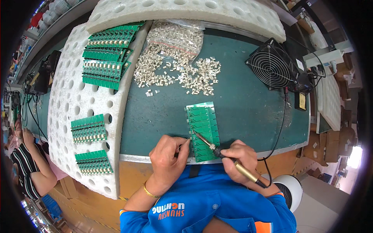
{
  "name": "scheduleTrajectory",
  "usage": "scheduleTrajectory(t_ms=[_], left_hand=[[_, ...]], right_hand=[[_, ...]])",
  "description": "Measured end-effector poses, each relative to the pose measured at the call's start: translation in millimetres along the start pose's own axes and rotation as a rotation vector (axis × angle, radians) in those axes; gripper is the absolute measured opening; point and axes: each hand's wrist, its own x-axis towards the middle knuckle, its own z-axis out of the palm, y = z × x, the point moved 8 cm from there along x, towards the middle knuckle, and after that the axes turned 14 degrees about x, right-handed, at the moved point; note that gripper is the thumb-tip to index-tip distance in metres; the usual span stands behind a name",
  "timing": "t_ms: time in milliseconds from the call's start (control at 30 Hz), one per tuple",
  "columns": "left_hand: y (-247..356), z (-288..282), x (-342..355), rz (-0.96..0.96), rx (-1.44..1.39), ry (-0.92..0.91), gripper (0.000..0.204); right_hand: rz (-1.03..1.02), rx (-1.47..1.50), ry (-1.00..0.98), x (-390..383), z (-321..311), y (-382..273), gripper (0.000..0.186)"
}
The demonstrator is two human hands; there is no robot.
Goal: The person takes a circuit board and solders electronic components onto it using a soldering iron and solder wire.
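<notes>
The circuit board stretched lengthwise ahead. Left hand, nearer its pinned edge, pinched thin wire; right hand gripped a soldering iron.

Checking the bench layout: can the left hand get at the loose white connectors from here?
Probably yes: only bare green tabletop lies between the left hand and the loose white connectors, though that hand looks busy beside the circuit board.

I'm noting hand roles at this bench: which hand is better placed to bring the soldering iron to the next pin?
Probably the right hand: it grips the soldering iron, whose tip is near the pins along the left edge of the green board. The left hand is beside that edge.
</notes>
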Motion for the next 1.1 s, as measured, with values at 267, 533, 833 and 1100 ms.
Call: scheduleTrajectory(t_ms=[267, 533, 833, 1100], left_hand=[[1.1, -2.4, 0.3, -0.011, 0.018, -0.025, 0.012], [-0.3, -1.5, -1.3, -0.009, -0.005, -0.005, 0.015], [-0.2, -1.3, 0.3, -0.014, 0.004, -0.043, 0.013], [-2.1, 0.1, -1.1, 0.010, -0.018, -0.003, 0.016]], right_hand=[[-0.128, -0.090, -0.059, -5.6, 9.5, -10.9, 0.026], [-0.135, -0.118, -0.113, -13.6, 15.0, -12.3, 0.037], [-0.119, -0.141, -0.100, -20.0, 18.3, -13.5, 0.045], [-0.133, -0.175, -0.128, -21.4, 22.0, -15.8, 0.048]])
